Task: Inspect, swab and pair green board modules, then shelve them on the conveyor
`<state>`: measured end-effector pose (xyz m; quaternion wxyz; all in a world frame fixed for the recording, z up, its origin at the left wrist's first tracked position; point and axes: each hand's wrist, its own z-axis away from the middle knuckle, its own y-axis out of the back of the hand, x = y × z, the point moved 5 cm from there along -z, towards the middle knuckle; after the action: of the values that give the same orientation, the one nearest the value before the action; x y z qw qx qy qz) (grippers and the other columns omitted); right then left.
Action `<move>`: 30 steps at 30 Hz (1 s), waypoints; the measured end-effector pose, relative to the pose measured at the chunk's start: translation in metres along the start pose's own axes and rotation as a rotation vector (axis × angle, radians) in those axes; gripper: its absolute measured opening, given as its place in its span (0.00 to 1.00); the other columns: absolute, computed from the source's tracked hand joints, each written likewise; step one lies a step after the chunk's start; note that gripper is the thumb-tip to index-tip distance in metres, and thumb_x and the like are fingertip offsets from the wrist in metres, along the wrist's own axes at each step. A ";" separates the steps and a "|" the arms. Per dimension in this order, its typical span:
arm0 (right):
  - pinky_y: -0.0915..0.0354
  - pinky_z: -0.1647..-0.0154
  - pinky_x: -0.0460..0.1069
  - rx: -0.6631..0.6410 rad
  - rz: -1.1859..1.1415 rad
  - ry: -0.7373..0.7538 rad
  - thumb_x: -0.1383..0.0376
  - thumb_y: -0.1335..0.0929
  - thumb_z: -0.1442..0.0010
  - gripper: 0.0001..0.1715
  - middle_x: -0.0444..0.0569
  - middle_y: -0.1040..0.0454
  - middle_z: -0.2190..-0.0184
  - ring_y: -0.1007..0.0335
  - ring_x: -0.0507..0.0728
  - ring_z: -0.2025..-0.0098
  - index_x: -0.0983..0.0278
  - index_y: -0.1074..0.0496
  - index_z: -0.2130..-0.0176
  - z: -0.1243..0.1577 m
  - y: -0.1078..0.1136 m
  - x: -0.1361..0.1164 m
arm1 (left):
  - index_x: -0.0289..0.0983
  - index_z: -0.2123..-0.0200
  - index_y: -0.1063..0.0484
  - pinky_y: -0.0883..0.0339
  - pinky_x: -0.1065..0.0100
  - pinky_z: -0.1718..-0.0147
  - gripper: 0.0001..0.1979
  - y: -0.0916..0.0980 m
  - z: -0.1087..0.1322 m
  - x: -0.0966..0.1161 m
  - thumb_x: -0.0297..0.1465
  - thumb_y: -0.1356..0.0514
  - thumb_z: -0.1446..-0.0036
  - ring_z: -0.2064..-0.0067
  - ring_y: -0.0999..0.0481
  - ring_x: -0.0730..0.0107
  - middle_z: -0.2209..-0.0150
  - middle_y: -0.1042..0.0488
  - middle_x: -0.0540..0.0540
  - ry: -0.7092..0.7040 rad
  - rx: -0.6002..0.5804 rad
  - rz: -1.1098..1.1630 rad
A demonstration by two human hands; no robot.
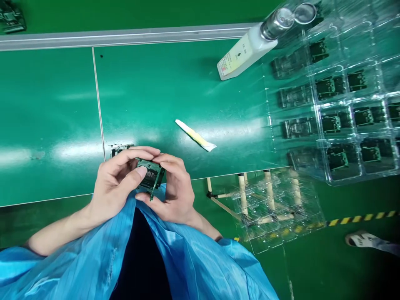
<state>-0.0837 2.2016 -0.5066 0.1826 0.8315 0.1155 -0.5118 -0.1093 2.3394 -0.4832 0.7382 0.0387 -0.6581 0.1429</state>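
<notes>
Both my hands hold one small green circuit-board part point(151, 174) just over the near edge of the green table point(162, 87). My left hand point(117, 183) pinches its left side with thumb and fingers curled. My right hand point(175, 189) wraps its right side, fingers closed around it. Another small metal-and-green part point(118, 148) lies on the table just behind my left hand. My blue smock point(187, 258) fills the bottom of the view.
A white squeeze bottle point(246, 52) stands at the back right. A white and yellow strip point(195, 135) lies mid-table. Clear plastic trays point(337, 104) with several green parts sit at the right, overhanging the edge. Another person's shoe point(359, 239) shows on the floor by hazard tape.
</notes>
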 end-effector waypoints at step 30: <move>0.23 0.45 0.60 -0.334 0.418 0.009 0.52 0.33 0.31 0.29 0.61 0.25 0.45 0.26 0.65 0.42 0.66 0.40 0.39 -0.023 -0.019 0.005 | 0.41 0.41 0.29 0.26 0.57 0.45 0.31 0.094 -0.003 -0.049 0.39 0.28 0.47 0.44 0.22 0.56 0.43 0.24 0.38 -0.152 -0.088 -0.533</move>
<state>-0.0702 2.2281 -0.5051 0.4185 0.7978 0.0251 -0.4333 -0.1361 2.4222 -0.5442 0.6994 0.1890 -0.6836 -0.0885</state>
